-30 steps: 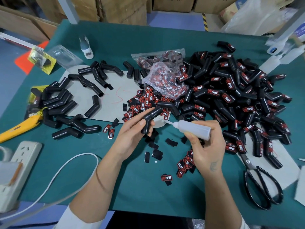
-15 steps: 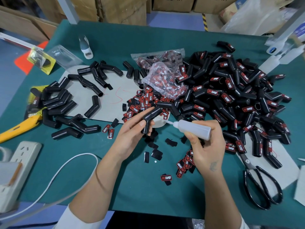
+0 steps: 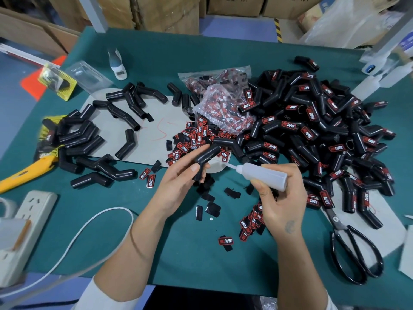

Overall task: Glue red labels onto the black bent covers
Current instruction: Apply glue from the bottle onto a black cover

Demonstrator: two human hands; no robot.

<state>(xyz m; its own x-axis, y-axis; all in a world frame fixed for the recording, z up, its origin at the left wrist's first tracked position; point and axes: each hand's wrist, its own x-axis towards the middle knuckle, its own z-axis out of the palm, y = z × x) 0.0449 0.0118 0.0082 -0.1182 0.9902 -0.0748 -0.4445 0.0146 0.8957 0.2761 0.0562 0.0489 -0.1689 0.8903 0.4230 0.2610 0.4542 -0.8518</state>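
Your left hand (image 3: 178,182) pinches one bare black bent cover (image 3: 204,161) between thumb and fingers, held up off the green mat (image 3: 190,260) near the middle of the view. Your right hand (image 3: 282,198) is wrapped around the clear glue bottle (image 3: 263,175), its nozzle pointing toward nine o'clock, tip just beside the cover's upper arm but not visibly touching it.

Judging by this, you are about to lay glue on the cover. Turn the cover so the flat outer face of one arm looks up at you, and steady it with your thumb well below the spot. Bring the tip down to the face, squeeze gently, and leave a small bead. Too much will likely ooze past the label edge and onto your fingers.

Your next red label is close: loose red labels (image 3: 194,139) lie heaped at twelve o'clock from the cover, with a smaller cluster (image 3: 250,222) at five o'clock, under your right wrist. Finished covers (image 3: 312,130) pile up at two o'clock; unlabelled covers (image 3: 78,135) wait at nine to ten o'clock. Set the label straight along the arm and press it flat.
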